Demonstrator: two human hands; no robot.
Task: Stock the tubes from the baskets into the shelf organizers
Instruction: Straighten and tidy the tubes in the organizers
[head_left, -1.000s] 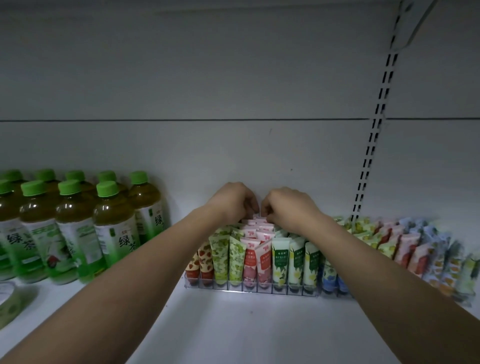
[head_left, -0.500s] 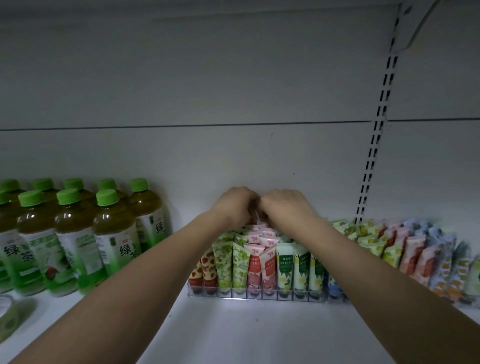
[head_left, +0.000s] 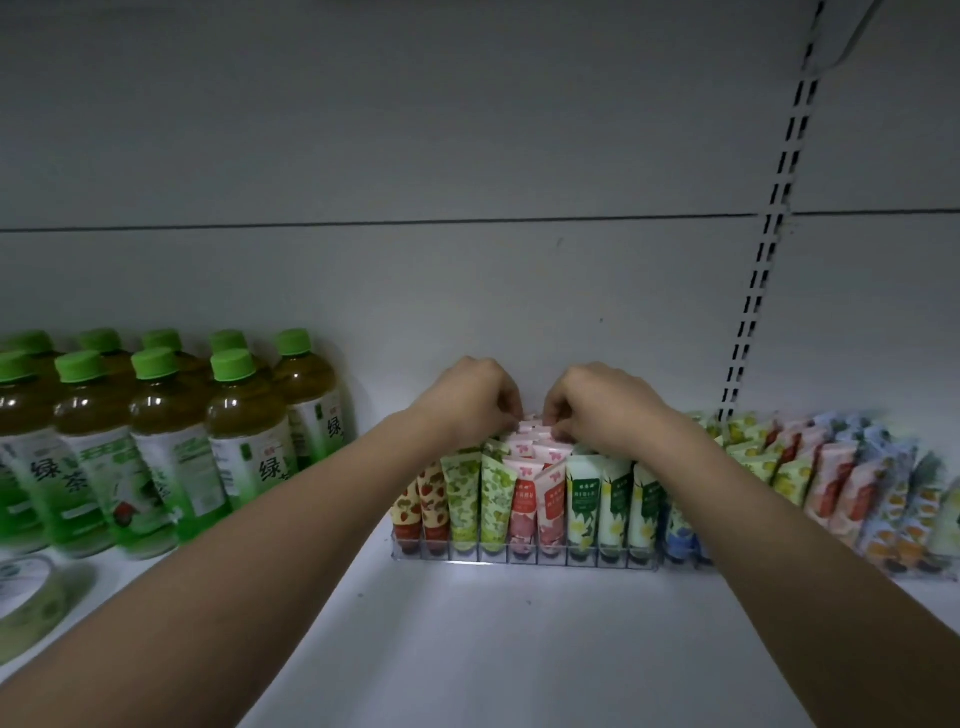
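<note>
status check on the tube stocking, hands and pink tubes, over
Left hand and right hand both curled at back of pink tube rows. Tubes upright in clear plastic shelf organizer. Nothing blocking; green-capped tea bottles well left.

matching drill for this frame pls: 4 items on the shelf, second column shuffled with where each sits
Items:
1. tea bottles
2. pink tubes
3. strawberry tubes
4. tape roll

Places:
A. left end of the clear organizer
B. bottom-left corner of the view
C. under both hands, mid-organizer
D. standing left of the organizer

Pairs: 1-D, 2-C, 3-A, 4-B. The left hand and right hand both have curled fingers at the back pink tubes.
</note>
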